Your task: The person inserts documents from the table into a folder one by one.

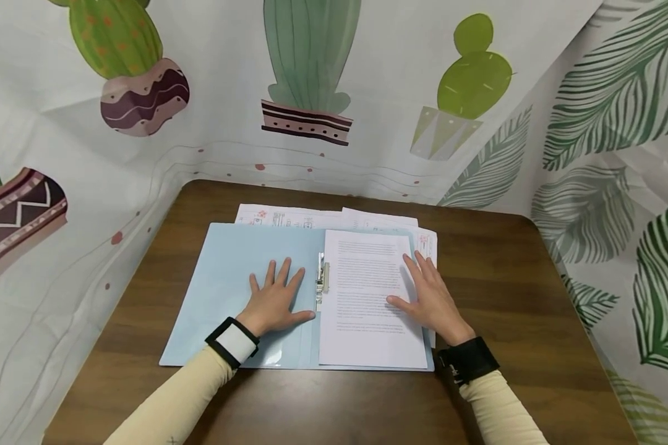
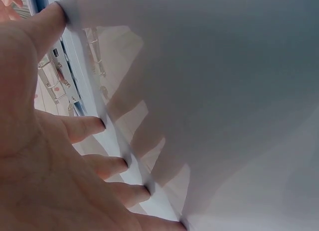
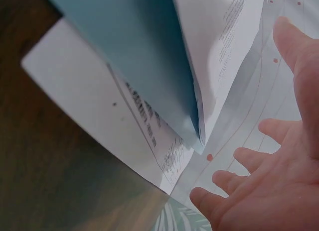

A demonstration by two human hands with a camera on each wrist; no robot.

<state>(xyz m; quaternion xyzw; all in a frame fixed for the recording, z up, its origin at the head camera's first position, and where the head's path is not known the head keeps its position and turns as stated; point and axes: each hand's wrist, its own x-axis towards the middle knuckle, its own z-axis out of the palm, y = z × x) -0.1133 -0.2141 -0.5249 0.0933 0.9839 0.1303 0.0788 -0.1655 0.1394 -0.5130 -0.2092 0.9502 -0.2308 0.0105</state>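
A light-blue folder (image 1: 228, 259) lies spread wide on the table, with a stack of printed white paper (image 1: 362, 303) on its right side. Along the spine runs a metal clip mechanism (image 1: 323, 278), at the stack's left edge. My left hand (image 1: 275, 303) rests on the folder's inside left cover, fingers spread and fingertips touching it. The right hand (image 1: 434, 303) is at the right edge of the stack with its fingers apart. In the right wrist view that hand (image 3: 264, 176) grips nothing; whether it touches the paper cannot be told.
Several printed sheets (image 1: 289, 216) stick out from under the folder at its far edge and right side. All this lies on a dark brown wooden table (image 1: 495, 278) with rounded far corners. A white cloth with cactus and leaf prints (image 1: 217, 74) hangs behind and beside the table.
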